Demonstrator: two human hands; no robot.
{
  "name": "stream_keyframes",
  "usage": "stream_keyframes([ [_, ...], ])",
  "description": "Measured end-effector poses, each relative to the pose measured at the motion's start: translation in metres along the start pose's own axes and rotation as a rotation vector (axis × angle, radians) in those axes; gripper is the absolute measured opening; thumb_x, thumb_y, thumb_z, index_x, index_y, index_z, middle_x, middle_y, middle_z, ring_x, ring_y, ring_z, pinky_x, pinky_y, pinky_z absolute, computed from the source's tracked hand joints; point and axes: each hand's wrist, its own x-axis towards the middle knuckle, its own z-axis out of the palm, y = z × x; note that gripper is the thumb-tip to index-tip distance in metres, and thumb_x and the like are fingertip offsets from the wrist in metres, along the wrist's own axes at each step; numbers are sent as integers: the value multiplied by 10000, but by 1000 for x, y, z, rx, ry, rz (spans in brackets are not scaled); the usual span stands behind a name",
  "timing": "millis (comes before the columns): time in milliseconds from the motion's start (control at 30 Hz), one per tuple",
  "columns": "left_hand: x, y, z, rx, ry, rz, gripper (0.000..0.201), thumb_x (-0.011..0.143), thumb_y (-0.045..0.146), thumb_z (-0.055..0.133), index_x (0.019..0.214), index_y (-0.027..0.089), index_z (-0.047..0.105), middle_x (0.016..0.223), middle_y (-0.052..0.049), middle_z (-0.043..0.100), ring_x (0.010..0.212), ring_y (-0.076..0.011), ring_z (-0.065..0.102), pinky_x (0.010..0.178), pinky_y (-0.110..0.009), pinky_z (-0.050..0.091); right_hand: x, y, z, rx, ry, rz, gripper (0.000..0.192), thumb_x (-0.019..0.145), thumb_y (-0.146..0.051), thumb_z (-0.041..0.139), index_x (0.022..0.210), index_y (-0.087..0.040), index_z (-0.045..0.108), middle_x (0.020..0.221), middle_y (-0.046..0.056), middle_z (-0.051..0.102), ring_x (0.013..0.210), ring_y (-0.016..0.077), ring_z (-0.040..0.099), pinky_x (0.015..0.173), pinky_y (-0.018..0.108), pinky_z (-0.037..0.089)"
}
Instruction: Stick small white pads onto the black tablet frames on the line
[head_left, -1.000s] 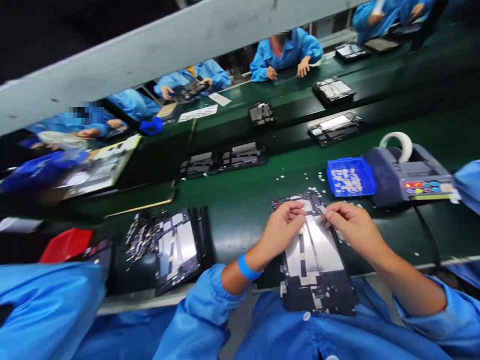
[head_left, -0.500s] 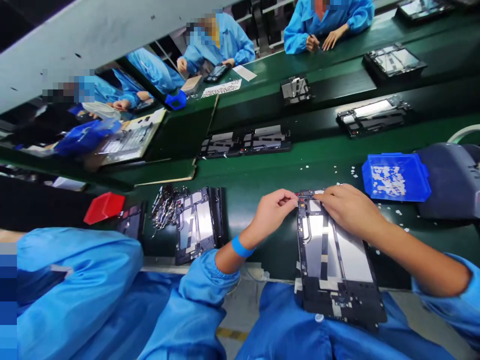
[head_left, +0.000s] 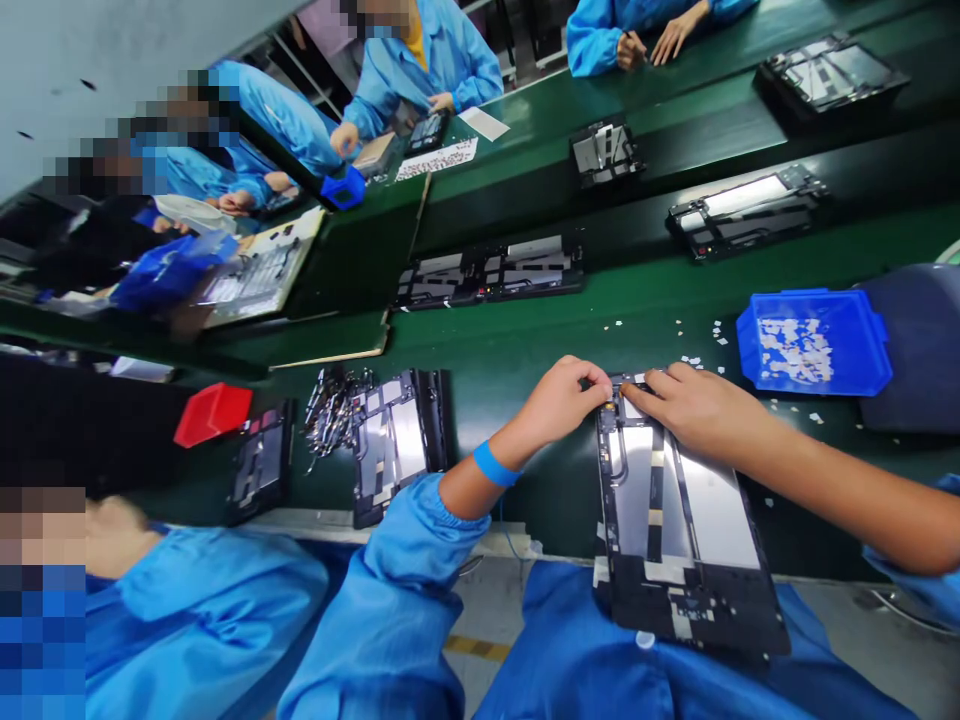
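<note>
An opened tablet (head_left: 654,500) with bare silver battery panels and a black lower section leans over the table's near edge, its bottom end by my lap. At its far left corner, my left hand (head_left: 568,402) has thumb and finger pinched together; whatever lies between them is too small to make out. My right hand (head_left: 701,418) lies across the far right part of the same tablet, closed on it, with the thumb pressing near the top parts and the other fingers bent by the far edge. Both sets of fingertips are close together.
Left of me stand more opened tablets (head_left: 390,440), a pile of small metal parts (head_left: 330,415) and a red bin (head_left: 214,414). A blue bin (head_left: 855,345) with white scraps is at right. Several tablets (head_left: 532,268) lie beyond. A co-worker's sleeve (head_left: 225,610) is close on my left.
My view has shifted slightly. My left fingertips have moved a little right along the tablet's top corner. My right hand stays on the tablet. The co-worker on my left has shifted.
</note>
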Motion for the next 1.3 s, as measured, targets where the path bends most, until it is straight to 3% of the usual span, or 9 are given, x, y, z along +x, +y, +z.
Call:
stream_keyframes([
  [200, 9, -1, 14, 3, -79, -21, 169, 917, 158, 633, 788, 182, 740, 864, -32, 729, 900, -199, 651, 886, -324, 501, -1, 2, 3, 10, -5, 10, 453, 953, -65, 526, 1386, -133, 644, 1042, 133, 669, 874, 265, 515, 705, 371, 368],
  [600, 6, -4, 28, 133, 49, -18, 145, 925, 106, 626, 846, 195, 709, 925, -36, 696, 1021, -215, 621, 936, -334, 489, 0, 1, 6, 29, 22, 17, 398, 966, -84, 535, 1337, -131, 670, 1017, 127, 658, 871, 267, 508, 682, 370, 326],
  [1000, 3, -8, 37, 135, 134, -18, 120, 921, 103, 640, 857, 202, 658, 914, -29, 634, 960, -196, 603, 881, -319, 481, 0, 0, 5, 37, 46, 23, 395, 977, -73, 513, 1335, -118, 674, 994, 122, 652, 854, 260, 497, 667, 370, 299],
  [1133, 6, -12, 40, -34, 156, -91, 181, 870, 86, 672, 982, 212, 607, 917, 7, 595, 848, -148, 577, 784, -279, 463, -1, 2, 8, 50, 43, 18, 406, 986, -89, 514, 1365, -118, 659, 1019, 125, 656, 869, 267, 499, 668, 375, 296],
  [1300, 18, -9, 38, -465, 22, -356, 259, 783, 22, 621, 961, 198, 555, 748, 55, 527, 661, -101, 532, 640, -243, 409, -5, 5, 14, 76, 48, 24, 429, 996, -90, 489, 1397, -112, 640, 1072, 139, 678, 887, 269, 497, 687, 377, 320],
])
